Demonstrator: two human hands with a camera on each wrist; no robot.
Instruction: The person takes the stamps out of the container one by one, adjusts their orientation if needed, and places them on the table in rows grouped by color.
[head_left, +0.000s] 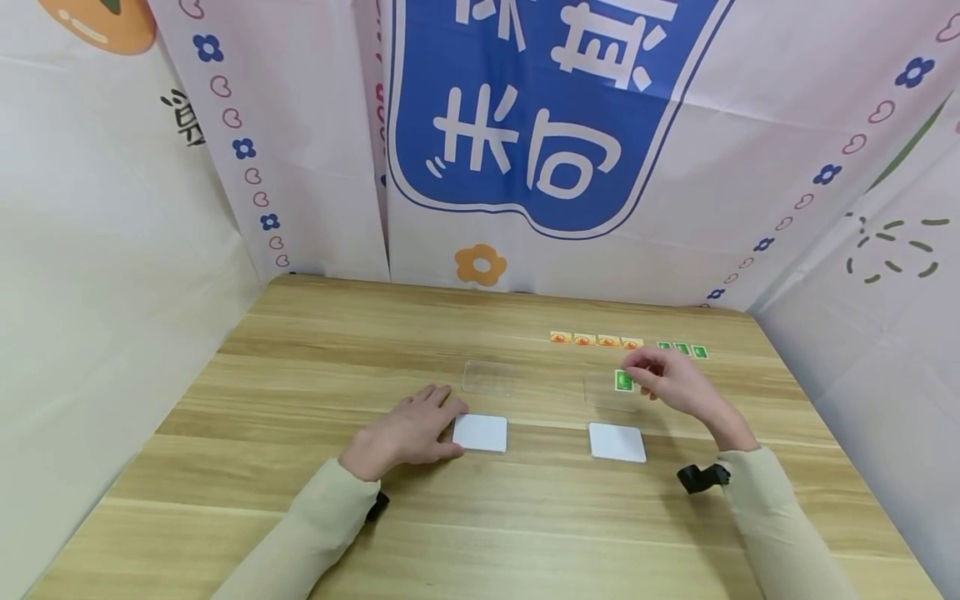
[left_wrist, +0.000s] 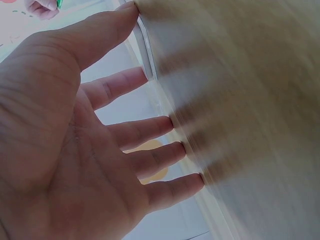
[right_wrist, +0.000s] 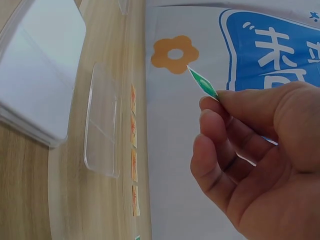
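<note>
My right hand pinches a small green card with a white border between thumb and forefinger. In the right wrist view the green card shows nearly edge-on, its other fingers curled loosely below. The card appears above a clear plastic lid that lies on the table. My left hand rests on the tabletop, fingers spread and fairly straight. Its thumb and forefinger are at the left edge of a white card stack; the left wrist view shows the thumb tip at that stack's edge.
Behind the right hand, several orange cards and three green cards lie in a row. Another clear lid is beyond the left stack. A second white stack lies nearer on the right. Printed cloth walls the wooden table.
</note>
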